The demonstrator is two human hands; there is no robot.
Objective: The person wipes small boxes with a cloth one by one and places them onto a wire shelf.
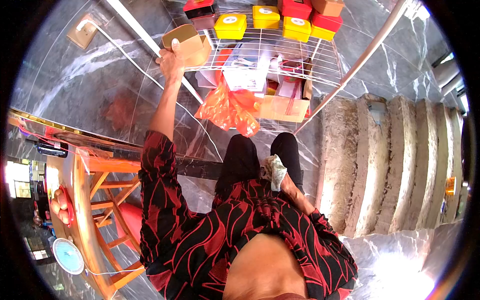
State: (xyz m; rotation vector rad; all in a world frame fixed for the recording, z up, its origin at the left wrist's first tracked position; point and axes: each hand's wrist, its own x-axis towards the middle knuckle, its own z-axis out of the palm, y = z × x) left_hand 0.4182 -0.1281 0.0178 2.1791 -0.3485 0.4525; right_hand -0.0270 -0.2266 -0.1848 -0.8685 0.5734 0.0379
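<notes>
At the left end of the white wire rack (260, 40), my left hand (171, 64) is closed on a brown box (186, 39), with the thumb on its side. The box seems open at the top, and another tan surface shows against its right side; whether that is a separate box I cannot tell. Down by my knees, my right hand (296, 194) grips a crumpled, pale patterned cloth (275, 171). Yellow boxes (230, 26) with round white labels and red boxes (296, 9) stand on the rack's upper level.
An orange plastic bag (230, 107) hangs at the rack's front, beside a cardboard box (283, 107) on the lower level. Rough steps (385, 165) lie to the right. A wooden chair (115, 200) stands at left, and a white cable (130, 57) runs from a wall socket (82, 34).
</notes>
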